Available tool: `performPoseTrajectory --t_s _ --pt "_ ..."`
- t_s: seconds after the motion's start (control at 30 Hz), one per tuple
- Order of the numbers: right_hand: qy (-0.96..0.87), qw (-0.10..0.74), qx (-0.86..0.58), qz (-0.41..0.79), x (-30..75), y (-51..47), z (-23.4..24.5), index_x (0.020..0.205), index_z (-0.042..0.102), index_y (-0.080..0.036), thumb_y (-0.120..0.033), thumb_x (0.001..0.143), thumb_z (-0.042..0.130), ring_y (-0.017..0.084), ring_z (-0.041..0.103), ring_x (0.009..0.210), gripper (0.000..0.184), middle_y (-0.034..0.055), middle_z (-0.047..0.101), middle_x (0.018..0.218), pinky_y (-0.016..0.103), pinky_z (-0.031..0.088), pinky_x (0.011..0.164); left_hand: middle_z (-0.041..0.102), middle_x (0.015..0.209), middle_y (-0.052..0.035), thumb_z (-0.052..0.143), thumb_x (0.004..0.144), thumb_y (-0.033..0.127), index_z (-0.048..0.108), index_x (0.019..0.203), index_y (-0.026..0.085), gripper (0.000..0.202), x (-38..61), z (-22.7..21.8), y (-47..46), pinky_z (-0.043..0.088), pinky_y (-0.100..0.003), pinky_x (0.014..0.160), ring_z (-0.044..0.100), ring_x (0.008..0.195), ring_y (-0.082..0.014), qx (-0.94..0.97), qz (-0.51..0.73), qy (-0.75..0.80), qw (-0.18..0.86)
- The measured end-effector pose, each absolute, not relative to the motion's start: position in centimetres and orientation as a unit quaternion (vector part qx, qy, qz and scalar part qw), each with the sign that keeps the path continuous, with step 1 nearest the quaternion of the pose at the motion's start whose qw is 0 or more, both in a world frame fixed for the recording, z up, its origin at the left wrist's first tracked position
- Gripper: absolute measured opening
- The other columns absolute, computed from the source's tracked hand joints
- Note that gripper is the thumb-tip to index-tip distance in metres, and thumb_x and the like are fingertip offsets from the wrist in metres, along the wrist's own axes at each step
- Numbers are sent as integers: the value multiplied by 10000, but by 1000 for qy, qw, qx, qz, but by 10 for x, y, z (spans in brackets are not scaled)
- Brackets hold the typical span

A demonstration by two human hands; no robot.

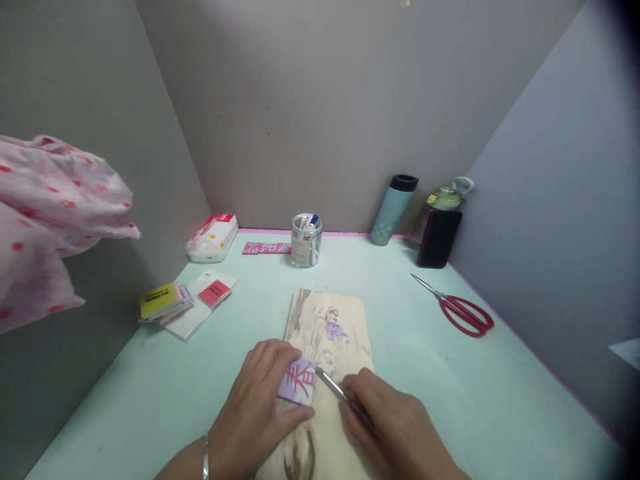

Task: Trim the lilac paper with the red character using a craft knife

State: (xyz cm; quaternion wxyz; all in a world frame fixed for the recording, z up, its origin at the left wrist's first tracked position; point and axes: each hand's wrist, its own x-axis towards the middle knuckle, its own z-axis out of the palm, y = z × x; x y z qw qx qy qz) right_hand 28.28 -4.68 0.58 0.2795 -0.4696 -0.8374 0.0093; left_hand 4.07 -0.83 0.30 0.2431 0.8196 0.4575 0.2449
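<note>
My left hand (263, 400) presses a small lilac paper square (299, 381) with a red character flat on a wooden board (327, 320), fingers curled around the paper's left and lower edges. My right hand (395, 423) grips a thin metal craft knife (333, 385) like a pen. Its tip touches the right edge of the paper. Small lilac paper scraps (334, 327) lie further up the board.
Red-handled scissors (463, 310) lie at the right. At the back stand a clear jar of pens (306, 240), a teal flask (393, 210), a green-lidded bottle (445, 200) and a dark phone (439, 239). Paper pads (165, 301), a tissue pack (213, 237) and pink cloth (45, 213) are left.
</note>
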Motion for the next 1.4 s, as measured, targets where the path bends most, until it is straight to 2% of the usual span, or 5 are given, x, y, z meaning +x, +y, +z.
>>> performPoseTrajectory --t_s 0.23,0.6,1.0,1.2,1.4 --pt "-847 289 -445 -19 281 -48 3 1285 539 -160 -94 992 377 144 676 572 341 27 681 807 232 465 484 610 1229 -87 806 860 298 550 1270 244 487 44 -2 -11 506 -486 973 561 1139 -312 836 259 437 206" --pt "-848 267 -445 -110 277 -52 1 1221 614 -93 -66 936 330 140 586 448 403 48 668 754 267 385 410 596 1020 -39 874 798 215 545 1113 224 456 50 -2 -11 487 -393 775 524 912 -260 845 290 417 167" --pt "-836 267 -460 -132 266 -45 -2 1239 591 -105 -20 853 388 154 562 465 444 38 635 732 292 348 444 566 957 -18 926 747 220 498 1082 218 544 53 -9 -9 458 -358 728 496 856 -238 854 317 394 124" --pt "-817 287 -500 -2 276 -38 3 1248 595 -170 -73 948 397 168 650 525 373 50 689 870 278 456 467 577 946 -15 937 738 269 508 1081 217 552 54 -8 -12 454 -352 703 513 832 -235 855 314 392 127" --pt "-771 352 -506 161 283 -38 15 1213 603 -205 -156 1054 366 168 703 759 290 57 672 920 260 563 648 601 992 -28 901 784 280 533 1098 221 488 51 -6 -11 470 -364 747 531 880 -245 850 312 394 156"
